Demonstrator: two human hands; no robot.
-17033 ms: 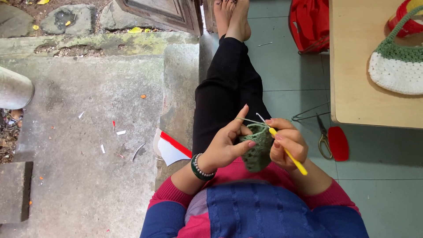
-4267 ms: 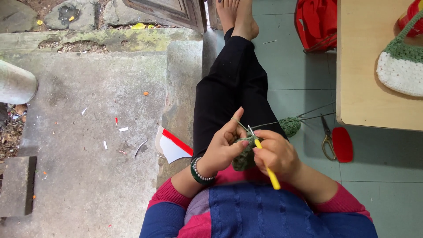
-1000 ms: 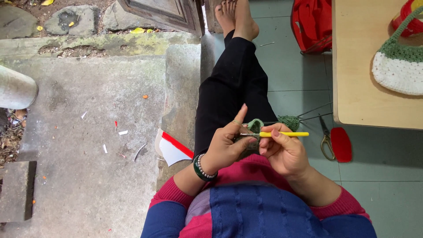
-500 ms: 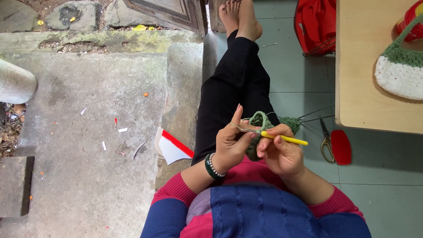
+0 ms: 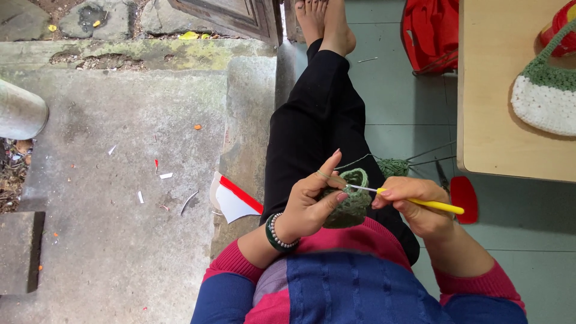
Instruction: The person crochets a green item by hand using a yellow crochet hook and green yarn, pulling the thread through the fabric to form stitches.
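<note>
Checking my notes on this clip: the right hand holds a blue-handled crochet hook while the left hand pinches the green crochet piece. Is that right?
Not quite: the crochet hook has a yellow handle, not blue, as the head view shows. The rest stands: the right hand holds it, and the left hand pinches the green crochet piece.

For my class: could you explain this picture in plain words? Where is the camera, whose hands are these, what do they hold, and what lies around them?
The camera sits on the person's head and looks straight down, so you see their own arms, lap and stretched-out legs. There is no machine, only two bare hands. The left hand pinches a small green crochet piece, with green yarn looped over its raised forefinger. The right hand grips a yellow-handled crochet hook whose metal tip points into the piece. The yarn runs to a green yarn ball beside the legs. On the floor lie red-handled scissors and a red and white paper scrap. On the wooden table at right rests a green and white crocheted bag.
</note>
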